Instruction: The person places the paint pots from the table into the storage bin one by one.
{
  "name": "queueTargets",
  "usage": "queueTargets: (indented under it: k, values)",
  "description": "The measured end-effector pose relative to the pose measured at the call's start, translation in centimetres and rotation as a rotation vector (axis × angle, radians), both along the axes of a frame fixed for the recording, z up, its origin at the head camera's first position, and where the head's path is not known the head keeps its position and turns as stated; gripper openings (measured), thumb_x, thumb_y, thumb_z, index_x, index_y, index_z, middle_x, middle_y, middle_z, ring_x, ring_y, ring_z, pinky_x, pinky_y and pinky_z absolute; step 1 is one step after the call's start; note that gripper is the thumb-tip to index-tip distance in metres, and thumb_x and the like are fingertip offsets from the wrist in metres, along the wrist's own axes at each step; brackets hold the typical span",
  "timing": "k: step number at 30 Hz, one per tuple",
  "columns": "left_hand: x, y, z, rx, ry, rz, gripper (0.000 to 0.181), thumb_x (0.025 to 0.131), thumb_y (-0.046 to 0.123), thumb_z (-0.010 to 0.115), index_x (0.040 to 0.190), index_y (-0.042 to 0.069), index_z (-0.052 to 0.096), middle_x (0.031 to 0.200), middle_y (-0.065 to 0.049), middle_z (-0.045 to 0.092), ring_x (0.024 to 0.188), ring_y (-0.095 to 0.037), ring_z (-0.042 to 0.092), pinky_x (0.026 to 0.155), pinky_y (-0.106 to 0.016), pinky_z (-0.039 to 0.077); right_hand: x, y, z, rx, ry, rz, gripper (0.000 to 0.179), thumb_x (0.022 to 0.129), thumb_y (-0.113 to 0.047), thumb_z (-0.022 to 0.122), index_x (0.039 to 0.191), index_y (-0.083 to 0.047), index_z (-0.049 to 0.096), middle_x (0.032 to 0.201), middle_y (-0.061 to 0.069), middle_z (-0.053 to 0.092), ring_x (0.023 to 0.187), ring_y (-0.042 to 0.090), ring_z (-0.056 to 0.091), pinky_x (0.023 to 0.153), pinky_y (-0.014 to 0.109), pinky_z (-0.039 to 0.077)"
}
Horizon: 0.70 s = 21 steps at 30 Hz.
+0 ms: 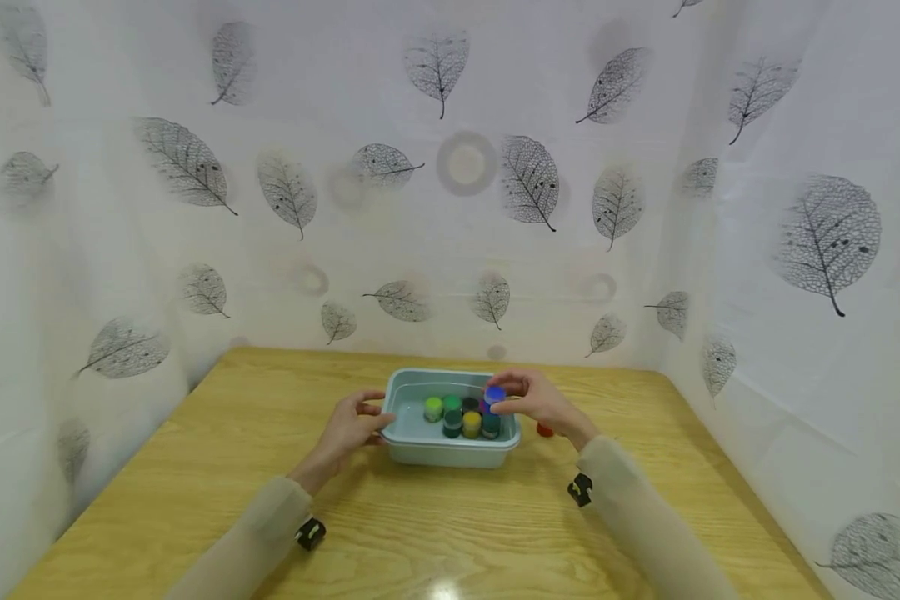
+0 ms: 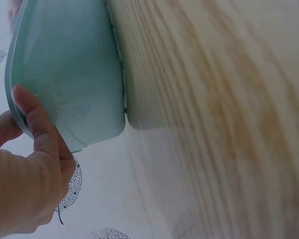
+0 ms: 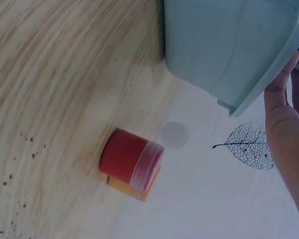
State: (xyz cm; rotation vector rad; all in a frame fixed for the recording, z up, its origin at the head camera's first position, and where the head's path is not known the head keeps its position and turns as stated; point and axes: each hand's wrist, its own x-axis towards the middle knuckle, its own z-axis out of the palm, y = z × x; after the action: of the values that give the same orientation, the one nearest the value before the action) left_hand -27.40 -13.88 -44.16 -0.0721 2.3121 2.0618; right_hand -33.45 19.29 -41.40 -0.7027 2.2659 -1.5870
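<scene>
A pale blue-green plastic bin (image 1: 450, 455) stands on the table, with several small paint jars inside its middle and right part. Among them are a light green jar (image 1: 433, 409), a yellow jar (image 1: 472, 425) and a dark teal jar (image 1: 491, 427). My left hand (image 1: 348, 427) grips the rim at the bin's left end; in the left wrist view its fingers lie on both sides of that rim. At the right end, my right hand (image 1: 537, 402) holds a blue paint jar (image 1: 495, 395) above the other jars. The right wrist view shows only part of that jar, beyond the rim.
Outside the bin's right end, a red jar (image 3: 124, 157) with a clear lid stands on the wooden table (image 1: 450, 533). An orange-yellow jar (image 3: 120, 187) is partly hidden behind it. Leaf-print curtain (image 1: 330, 250) surrounds the back and sides. Dark specks mark the tabletop.
</scene>
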Motion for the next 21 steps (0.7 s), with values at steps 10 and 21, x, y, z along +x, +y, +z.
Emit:
queueTargets:
  k: [10, 21]
  values:
    - [0.1, 0.3, 0.3, -0.012, -0.009, 0.010, 0.049, 0.088, 0.000, 0.069, 0.134, -0.001, 0.052, 0.105, -0.017, 0.056, 0.075, -0.026, 0.066, 0.069, -0.042, 0.062, 0.1, -2.1, -0.1, 0.041, 0.016, 0.023, 0.047, 0.082, -0.019, 0.081, 0.124, -0.008, 0.063, 0.118, 0.011, 0.068, 0.107, 0.020, 0.065, 0.090, 0.033, 0.057]
    - [-0.1, 0.2, 0.1, -0.022, -0.003, 0.001, 0.049, 0.088, 0.000, 0.069, 0.134, -0.002, 0.051, 0.104, -0.017, 0.054, 0.071, -0.021, 0.065, 0.062, -0.031, 0.061, 0.0, -4.5, 0.3, 0.149, 0.109, 0.041, 0.044, 0.083, -0.019, 0.080, 0.122, -0.006, 0.065, 0.113, 0.007, 0.068, 0.097, 0.017, 0.063, 0.086, 0.030, 0.055]
